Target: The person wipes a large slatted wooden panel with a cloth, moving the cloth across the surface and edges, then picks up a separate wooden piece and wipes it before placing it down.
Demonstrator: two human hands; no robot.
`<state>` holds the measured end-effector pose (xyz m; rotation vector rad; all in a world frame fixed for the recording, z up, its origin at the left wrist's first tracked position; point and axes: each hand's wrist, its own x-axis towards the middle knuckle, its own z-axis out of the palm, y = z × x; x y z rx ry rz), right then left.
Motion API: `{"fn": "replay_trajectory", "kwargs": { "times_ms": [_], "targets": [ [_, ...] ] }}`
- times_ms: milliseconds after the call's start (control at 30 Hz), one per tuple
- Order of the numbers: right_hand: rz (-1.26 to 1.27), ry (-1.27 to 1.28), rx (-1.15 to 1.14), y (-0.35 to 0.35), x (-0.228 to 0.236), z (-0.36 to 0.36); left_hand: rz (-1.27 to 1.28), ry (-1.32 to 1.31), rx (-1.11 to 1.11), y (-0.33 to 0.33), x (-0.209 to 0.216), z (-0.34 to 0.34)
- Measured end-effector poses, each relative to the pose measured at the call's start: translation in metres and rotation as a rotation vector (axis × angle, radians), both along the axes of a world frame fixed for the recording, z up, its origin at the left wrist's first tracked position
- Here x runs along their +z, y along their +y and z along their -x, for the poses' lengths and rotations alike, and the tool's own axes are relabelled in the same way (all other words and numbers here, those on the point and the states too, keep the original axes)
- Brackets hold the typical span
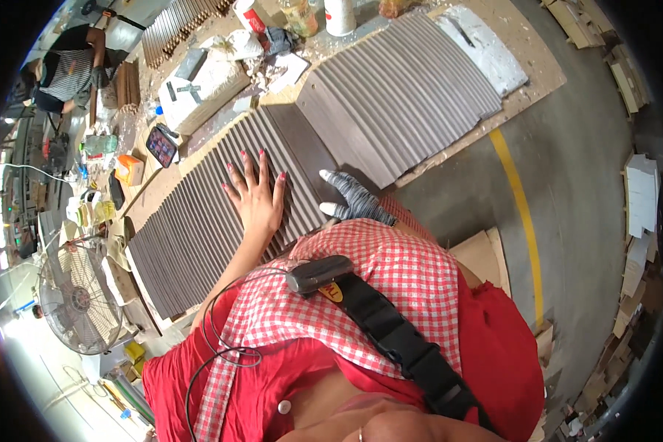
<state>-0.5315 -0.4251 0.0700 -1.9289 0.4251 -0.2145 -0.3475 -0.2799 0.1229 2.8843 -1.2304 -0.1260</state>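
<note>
My bare left hand (259,200) lies flat with spread fingers on a row of narrow grey-brown strips (191,228) set side by side. My right hand (361,199) wears a grey knitted glove with white fingertips. It is at the near end of a smooth flat brown board (306,140), thumb and forefinger apart; its other fingers are partly hidden. Whether it touches the board I cannot tell. To the right lies a second group of ribbed grey-brown strips (412,88), with a smooth plank (346,132) along its left side.
Beyond the strips stand a white block-shaped bundle (202,92), a phone (161,145), an orange-and-white box (129,169) and a white bottle (339,18). A standing fan (79,298) is at the left. Another person (70,70) works at the far left. A white sheet (482,48) lies at the table's right end.
</note>
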Motion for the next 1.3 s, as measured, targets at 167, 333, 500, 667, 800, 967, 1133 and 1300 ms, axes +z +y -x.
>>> {"fn": "replay_trajectory", "kwargs": {
  "times_ms": [167,333,500,667,800,967,1133,1300],
  "targets": [
    [0.067,-0.208,-0.238,0.029,-0.021,0.008,0.101,-0.035,-0.056,-0.014,-0.004,0.002],
    [0.177,-0.281,-0.295,0.035,-0.021,0.018,0.153,0.051,-0.076,-0.035,-0.003,0.009],
    [0.270,-0.167,-0.550,0.040,-0.007,0.038,0.309,0.208,-0.104,-0.072,-0.001,0.022],
    [0.389,-0.230,-0.760,0.035,0.005,0.062,0.491,0.475,-0.110,-0.100,-0.024,0.013],
    [0.547,-0.460,-0.790,0.042,-0.002,0.080,0.682,0.196,-0.319,-0.104,-0.069,-0.059],
    [0.362,-0.003,-0.823,0.053,-0.024,0.096,0.581,0.199,-0.215,-0.143,-0.103,-0.209],
    [0.108,0.080,-0.697,0.054,-0.021,0.080,1.137,0.721,0.338,-0.110,-0.089,-0.201],
    [-0.085,0.068,-0.676,0.037,0.006,0.076,1.158,1.274,0.460,-0.054,-0.080,-0.072]
  ]
}}
